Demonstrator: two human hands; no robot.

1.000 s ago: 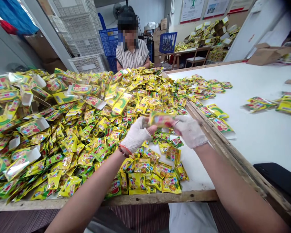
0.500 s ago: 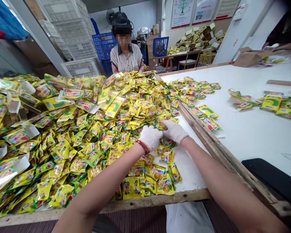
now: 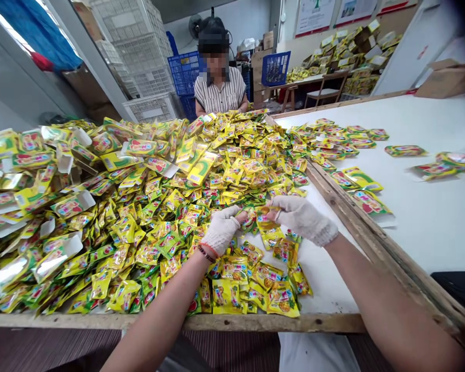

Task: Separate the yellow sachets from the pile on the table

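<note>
My left hand (image 3: 222, 230), in a white glove with bare fingertips and a beaded bracelet at the wrist, pinches the edge of a small green-and-red candy packet (image 3: 250, 222). Facing it, my right hand (image 3: 305, 218), gloved the same way, grips a yellow candy packet (image 3: 266, 217) between thumb and fingers. Both packets are held close together over the white tabletop (image 3: 315, 279). Beneath and around them lie loose yellow packets (image 3: 282, 299), many printed with a pineapple. A large heap of yellow and green packets (image 3: 155, 227) spreads to the left and beyond my hands.
Opened candy boxes (image 3: 73, 204) lie on the heap at left. A wooden rail (image 3: 344, 217) divides the table, with flat boxes (image 3: 366, 201) beyond it. A black object (image 3: 455, 289) rests at the right. Across the table sits a person (image 3: 220, 90) in a striped shirt.
My hands have come out of the heap's edge and drawn apart slightly, each now with a packet in its fingers. The view has turned a little, shifting the scene rightward.
</note>
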